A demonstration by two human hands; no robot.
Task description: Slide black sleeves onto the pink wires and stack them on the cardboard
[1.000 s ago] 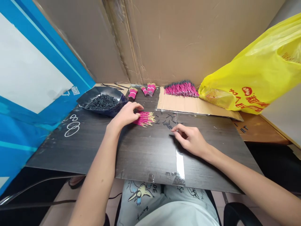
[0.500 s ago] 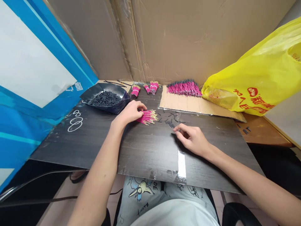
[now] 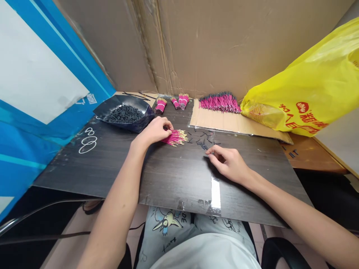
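- Where the dark wood-grain board (image 3: pixel 174 179) lay across the person's lap, its near edge overhung the knees, and a broad bare stretch stayed free between the two forearms.
- Brown cardboard walls (image 3: pixel 213 45) closed the far side; a blue-and-white panel (image 3: pixel 36 86) bounded the left, and a yellow plastic bag (image 3: pixel 311 86) crowded the right corner.
- Red characters were printed on the bag; they could not be read reliably.
- Left hand (image 3: pixel 154 131) rested curled on the loose bunch of pink wires with golden tips (image 3: pixel 174 138), fingers pressing its near end against the board.
- Right hand (image 3: pixel 228 162) lay just beside the scattered short black tube pieces (image 3: pixel 203 139), thumb and forefinger pinched on one small black piece.
- Behind stood an open dark pouch of black tube pieces (image 3: pixel 123 114), small tied pink wire bundles (image 3: pixel 179 101), and a wider row of pink wires (image 3: pixel 220 102) on a flat cardboard sheet (image 3: pixel 238 123).
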